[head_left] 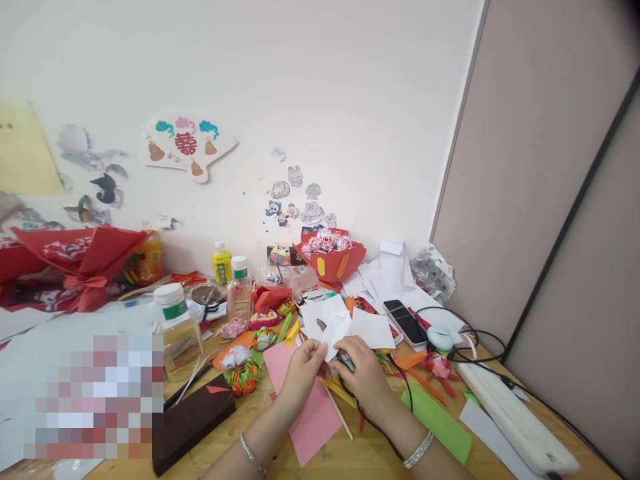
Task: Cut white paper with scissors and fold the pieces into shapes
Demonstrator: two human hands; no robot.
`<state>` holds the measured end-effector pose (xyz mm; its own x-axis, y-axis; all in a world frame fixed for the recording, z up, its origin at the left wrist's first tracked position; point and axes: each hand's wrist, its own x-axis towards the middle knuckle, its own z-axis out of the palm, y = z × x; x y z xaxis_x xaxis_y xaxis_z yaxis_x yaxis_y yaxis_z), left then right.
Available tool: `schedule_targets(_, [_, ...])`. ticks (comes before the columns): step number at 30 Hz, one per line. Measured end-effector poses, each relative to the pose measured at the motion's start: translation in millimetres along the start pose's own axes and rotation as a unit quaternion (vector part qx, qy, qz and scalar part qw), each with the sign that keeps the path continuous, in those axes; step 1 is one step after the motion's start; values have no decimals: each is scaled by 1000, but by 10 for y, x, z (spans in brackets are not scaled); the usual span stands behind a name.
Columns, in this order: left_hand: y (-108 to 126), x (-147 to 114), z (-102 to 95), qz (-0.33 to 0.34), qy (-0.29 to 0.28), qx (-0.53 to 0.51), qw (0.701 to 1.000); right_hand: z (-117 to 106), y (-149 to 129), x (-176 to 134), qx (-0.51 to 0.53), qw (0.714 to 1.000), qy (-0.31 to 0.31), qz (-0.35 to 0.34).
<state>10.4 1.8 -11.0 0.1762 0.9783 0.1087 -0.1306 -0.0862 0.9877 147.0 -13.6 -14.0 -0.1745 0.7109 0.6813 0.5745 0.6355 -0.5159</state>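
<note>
A piece of white paper (333, 327) with a small dark gap or mark in it is held up in front of me. My left hand (307, 363) pinches its lower edge between thumb and fingers. Close beside it, my right hand (363, 370) is closed at the paper's lower right edge. A small dark grey object (346, 361) shows under the right fingers, by a black cable (367, 420); its kind is unclear, and whether it is gripped cannot be told. Beneath the hands lie a pink sheet (315, 427) and a thin wooden stick (339, 410).
Paper flowers (245, 377), a plastic jar (177, 333) and a dark box (195, 423) are on the left. To the right lie a phone (405, 322), green paper (437, 420), a white power strip (517, 417) and loose cables. A red bouquet (330, 257) stands near the wall.
</note>
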Motion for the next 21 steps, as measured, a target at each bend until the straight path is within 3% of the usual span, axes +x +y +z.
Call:
schedule_targets(4, [41, -44, 36, -16, -16, -49, 999, 11, 2, 19, 86, 992, 29, 85])
schedule_targets(11, [84, -61, 66, -41, -31, -58, 997, 69, 7, 36, 233, 951, 71, 191])
schedule_targets(21, [-1, -52, 101, -27, -52, -13, 998, 35, 23, 73, 192, 960, 53, 195])
